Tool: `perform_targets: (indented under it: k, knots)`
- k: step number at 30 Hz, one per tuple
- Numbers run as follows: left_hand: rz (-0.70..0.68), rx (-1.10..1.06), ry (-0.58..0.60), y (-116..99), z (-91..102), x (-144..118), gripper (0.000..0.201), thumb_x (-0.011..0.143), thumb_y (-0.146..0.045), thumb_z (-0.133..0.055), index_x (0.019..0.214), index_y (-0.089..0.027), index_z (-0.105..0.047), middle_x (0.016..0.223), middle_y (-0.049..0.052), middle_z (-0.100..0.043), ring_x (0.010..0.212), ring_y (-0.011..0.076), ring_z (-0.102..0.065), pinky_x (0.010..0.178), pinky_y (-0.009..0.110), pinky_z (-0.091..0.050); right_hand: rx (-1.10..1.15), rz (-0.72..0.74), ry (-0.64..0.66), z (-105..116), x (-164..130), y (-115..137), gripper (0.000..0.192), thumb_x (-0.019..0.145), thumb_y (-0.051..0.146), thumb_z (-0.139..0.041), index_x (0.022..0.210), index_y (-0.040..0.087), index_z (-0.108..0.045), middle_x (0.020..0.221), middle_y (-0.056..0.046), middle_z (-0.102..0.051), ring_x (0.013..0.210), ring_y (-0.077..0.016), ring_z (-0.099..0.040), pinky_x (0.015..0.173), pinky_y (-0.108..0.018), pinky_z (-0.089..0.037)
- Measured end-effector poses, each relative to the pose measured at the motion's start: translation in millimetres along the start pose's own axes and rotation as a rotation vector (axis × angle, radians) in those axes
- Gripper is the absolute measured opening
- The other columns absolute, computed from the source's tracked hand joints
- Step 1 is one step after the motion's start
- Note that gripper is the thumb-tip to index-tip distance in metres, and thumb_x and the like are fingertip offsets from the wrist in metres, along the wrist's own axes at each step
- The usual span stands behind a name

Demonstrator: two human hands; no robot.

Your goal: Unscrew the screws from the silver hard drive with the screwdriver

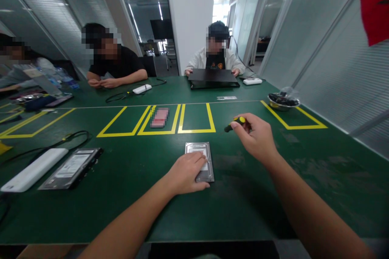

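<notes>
A silver hard drive [209, 172] with a white label lies on the green table in front of me. My left hand [188, 172] is laid over its left part, fingers across the label and thumb near the front edge, holding it against the table. To the right of the drive and above the table, my right hand [257, 135] is closed around a short black-and-yellow tool [240, 120], which looks like a screwdriver; part of it is hidden in my fingers. A second hard drive [71, 168] rests on the table at the left.
A white power bank [35, 170] with a black cable lies at the left. Yellow tape frames [196, 131] mark the table, one holding a pinkish stack [160, 117]. At the back right stands a metal bowl [282, 103] of dark items. Across sits a person with a black laptop-like panel [214, 77]; others sit left.
</notes>
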State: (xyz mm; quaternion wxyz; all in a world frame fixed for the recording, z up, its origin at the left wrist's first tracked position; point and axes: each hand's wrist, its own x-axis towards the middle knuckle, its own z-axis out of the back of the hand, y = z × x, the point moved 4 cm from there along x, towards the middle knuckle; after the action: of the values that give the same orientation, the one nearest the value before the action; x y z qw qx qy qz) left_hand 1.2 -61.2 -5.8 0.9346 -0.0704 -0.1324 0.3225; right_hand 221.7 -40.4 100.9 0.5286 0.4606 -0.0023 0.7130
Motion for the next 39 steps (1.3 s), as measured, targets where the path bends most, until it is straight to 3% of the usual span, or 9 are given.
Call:
perform_targets:
  k: [12, 30, 39]
  knots:
    - [0.008, -0.022, 0.018, 1.3, -0.3, 1.7, 0.068, 0.073, -0.055, -0.073, 0.126, -0.017, -0.054, 0.133, 0.015, -0.057, 0.125, 0.0331, -0.052, 0.107, 0.046, -0.041, 0.042, 0.06, 0.092, 12.3, 22.7, 28.5, 0.023, 0.091, 0.039, -0.057, 0.08, 0.019, -0.063, 0.062, 0.003, -0.051, 0.056, -0.0121, -0.046, 0.057, -0.026, -0.033]
    - [-0.005, -0.041, 0.003, 3.0, -1.3, 2.9, 0.07, 0.071, -0.055, -0.075, 0.126, -0.016, -0.054, 0.131, 0.015, -0.058, 0.124, 0.0333, -0.053, 0.106, 0.046, -0.041, -0.001, 0.092, 0.209, 6.0, 18.9, 29.6, 0.026, 0.092, 0.038, -0.056, 0.075, 0.019, -0.058, 0.057, 0.005, -0.045, 0.053, -0.0107, -0.043, 0.055, -0.026, -0.029]
    - [-0.003, -0.026, 0.017, 2.2, -0.6, 3.4, 0.069, 0.071, -0.055, -0.074, 0.124, -0.016, -0.054, 0.131, 0.014, -0.058, 0.122, 0.0326, -0.053, 0.106, 0.045, -0.042, 0.02, 0.073, 0.175, 3.8, 9.5, 27.0, 0.023, 0.091, 0.036, -0.057, 0.077, 0.018, -0.06, 0.056, 0.006, -0.045, 0.052, -0.0103, -0.043, 0.055, -0.026, -0.03]
